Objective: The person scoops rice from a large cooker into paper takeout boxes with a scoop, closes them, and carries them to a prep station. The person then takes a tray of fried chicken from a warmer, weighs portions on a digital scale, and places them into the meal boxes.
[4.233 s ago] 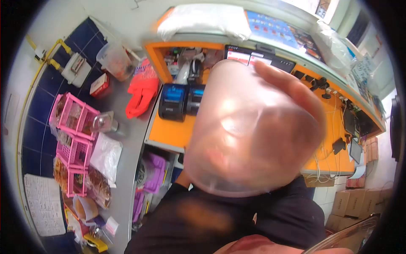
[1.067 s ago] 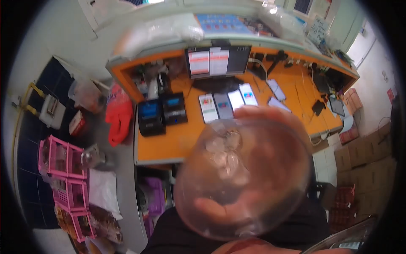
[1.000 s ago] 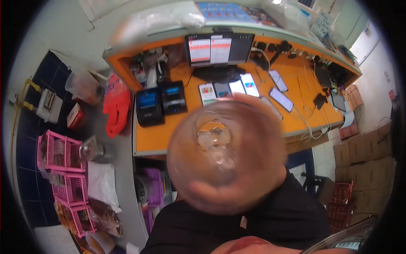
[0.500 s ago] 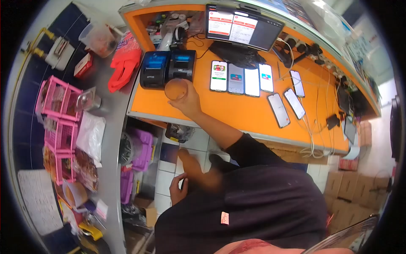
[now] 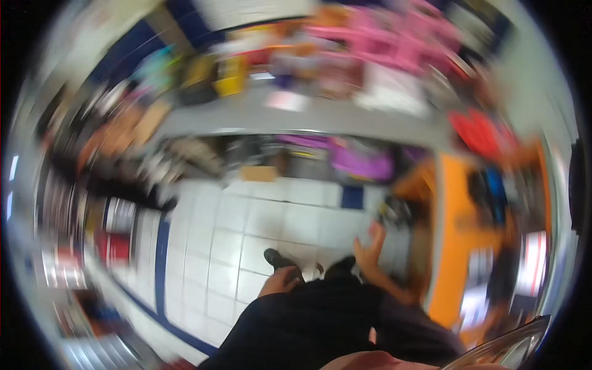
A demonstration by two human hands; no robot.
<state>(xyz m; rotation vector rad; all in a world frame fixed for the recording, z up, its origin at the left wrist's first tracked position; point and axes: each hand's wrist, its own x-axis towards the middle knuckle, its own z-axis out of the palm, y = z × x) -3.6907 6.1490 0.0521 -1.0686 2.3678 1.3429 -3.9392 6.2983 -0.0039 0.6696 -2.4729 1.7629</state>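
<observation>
"What lies ahead of us?"

"Past the floor (image 5: 271, 216) we have the long desk (image 5: 209, 117). Baskets (image 5: 370, 37) stand on it towards the right, the packet (image 5: 394, 92) before them."

"And below?"

"We see a crate (image 5: 361, 161) under its right half."

"To our right?"

"The side desk (image 5: 453, 203). Printers (image 5: 490, 191) sit towards its far end, phones (image 5: 480, 271) nearer us, the monitor (image 5: 531, 262) right of those."

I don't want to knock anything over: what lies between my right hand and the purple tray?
Just floor tiles, white and dark blue, show between your right hand and the purple tray in the blurred head view.
</observation>
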